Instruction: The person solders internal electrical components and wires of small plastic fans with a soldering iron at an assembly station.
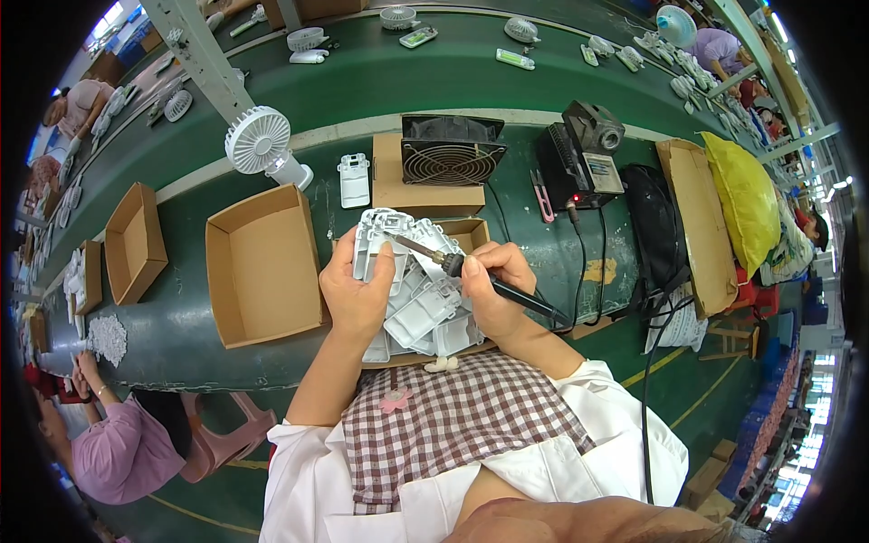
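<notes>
Green workbench in a crowded assembly hall. Left hand grips a white plastic housing; right hand grasps a soldering iron.

a pale grey plastic housing is held upright at mid-frame above a heap of like shells; a black-handled soldering iron (cord trailing right) lies slanted, its tip touching the housing's upper edge.

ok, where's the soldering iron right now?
In the head view, the soldering iron is in the right hand just right of centre, its tip against the white plastic housing held by the left hand, above a pile of similar housings.
</notes>
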{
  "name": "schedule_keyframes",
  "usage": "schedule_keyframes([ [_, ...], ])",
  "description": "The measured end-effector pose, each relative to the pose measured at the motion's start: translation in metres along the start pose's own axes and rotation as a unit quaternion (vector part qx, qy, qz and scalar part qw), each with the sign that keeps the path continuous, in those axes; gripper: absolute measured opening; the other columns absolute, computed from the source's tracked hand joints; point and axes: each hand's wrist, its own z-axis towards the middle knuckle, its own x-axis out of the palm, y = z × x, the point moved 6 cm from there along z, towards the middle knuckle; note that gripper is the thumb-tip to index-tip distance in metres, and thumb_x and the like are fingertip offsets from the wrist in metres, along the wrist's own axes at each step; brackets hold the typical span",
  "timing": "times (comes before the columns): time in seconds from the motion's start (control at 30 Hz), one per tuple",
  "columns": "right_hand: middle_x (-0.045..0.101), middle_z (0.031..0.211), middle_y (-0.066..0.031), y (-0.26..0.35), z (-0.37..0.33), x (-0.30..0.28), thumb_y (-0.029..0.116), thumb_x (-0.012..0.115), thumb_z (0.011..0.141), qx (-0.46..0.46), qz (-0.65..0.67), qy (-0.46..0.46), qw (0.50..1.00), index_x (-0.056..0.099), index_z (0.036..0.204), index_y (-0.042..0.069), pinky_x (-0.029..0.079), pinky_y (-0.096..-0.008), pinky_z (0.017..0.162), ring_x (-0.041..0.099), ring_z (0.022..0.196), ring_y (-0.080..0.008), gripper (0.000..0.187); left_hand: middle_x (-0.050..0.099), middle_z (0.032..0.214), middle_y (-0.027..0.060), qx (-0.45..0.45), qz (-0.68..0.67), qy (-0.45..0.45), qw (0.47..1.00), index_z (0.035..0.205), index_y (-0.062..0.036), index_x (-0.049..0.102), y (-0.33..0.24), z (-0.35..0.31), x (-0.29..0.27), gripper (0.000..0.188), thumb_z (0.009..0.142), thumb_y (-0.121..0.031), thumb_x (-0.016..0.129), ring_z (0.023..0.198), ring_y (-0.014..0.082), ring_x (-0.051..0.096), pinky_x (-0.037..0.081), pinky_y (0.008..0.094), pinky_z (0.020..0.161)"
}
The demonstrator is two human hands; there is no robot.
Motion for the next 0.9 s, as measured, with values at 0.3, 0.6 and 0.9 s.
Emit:
schedule_keyframes([
  [0.3,0.054,0.074,-0.0094,0.004,-0.001,-0.004,0.004,0.053,0.089,-0.036,0.03,-0.015,0.999,0.043,0.085,0.002,0.041,-0.0211,0.048,0.046,0.052,-0.0073,0.01,0.063,0.096,0.0041,-0.011,-0.037,0.019,0.999,0.112,0.0026,0.057,-0.006,-0.001,-0.002,0.033,0.082,-0.005,0.065,0.082,0.0078,0.058,0.047,0.0229,0.073],
  [0.6,0.053,0.077,-0.0114,0.012,-0.006,-0.009,0.015,0.052,0.091,-0.071,0.095,-0.017,0.993,0.04,0.092,0.005,0.043,-0.022,0.047,0.047,0.051,-0.0094,0.016,0.062,0.1,0.0057,-0.023,-0.171,0.097,0.98,0.116,0.0018,0.054,-0.017,-0.01,0.001,0.027,0.093,-0.01,0.046,0.086,0.009,0.055,0.044,0.0241,0.079],
  [0.9,0.056,0.079,-0.0085,0.01,-0.007,-0.003,0.002,0.058,0.088,-0.025,0.074,0.0,0.997,0.046,0.089,0.002,0.043,-0.0224,0.055,0.05,0.061,-0.0081,0.011,0.066,0.088,0.007,-0.057,-0.129,0.055,0.989,0.106,0.0023,0.057,-0.008,-0.007,0.003,0.019,0.094,-0.01,0.05,0.067,0.0083,0.061,0.051,0.0219,0.057],
])
